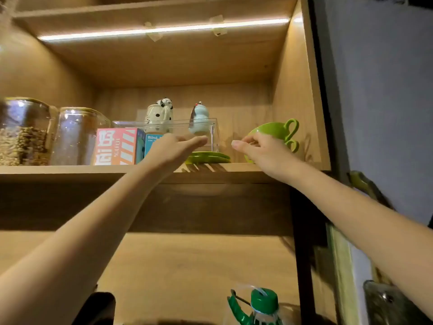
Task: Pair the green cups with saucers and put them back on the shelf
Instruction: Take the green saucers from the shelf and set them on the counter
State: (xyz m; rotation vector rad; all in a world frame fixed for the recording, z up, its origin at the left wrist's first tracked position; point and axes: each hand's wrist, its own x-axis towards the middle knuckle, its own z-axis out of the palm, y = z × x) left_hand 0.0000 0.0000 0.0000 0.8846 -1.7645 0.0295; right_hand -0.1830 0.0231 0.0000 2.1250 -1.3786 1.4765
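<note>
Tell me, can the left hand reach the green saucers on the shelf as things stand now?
Probably yes. The left hand is open right beside the green saucers at the shelf front, and nothing stands between them.

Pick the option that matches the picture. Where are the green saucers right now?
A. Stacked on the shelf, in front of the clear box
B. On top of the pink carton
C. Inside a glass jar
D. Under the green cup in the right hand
A: the green saucers lie stacked on the shelf just in front of the clear box, while the green cup is tilted at the right hand, apart from them.
</note>
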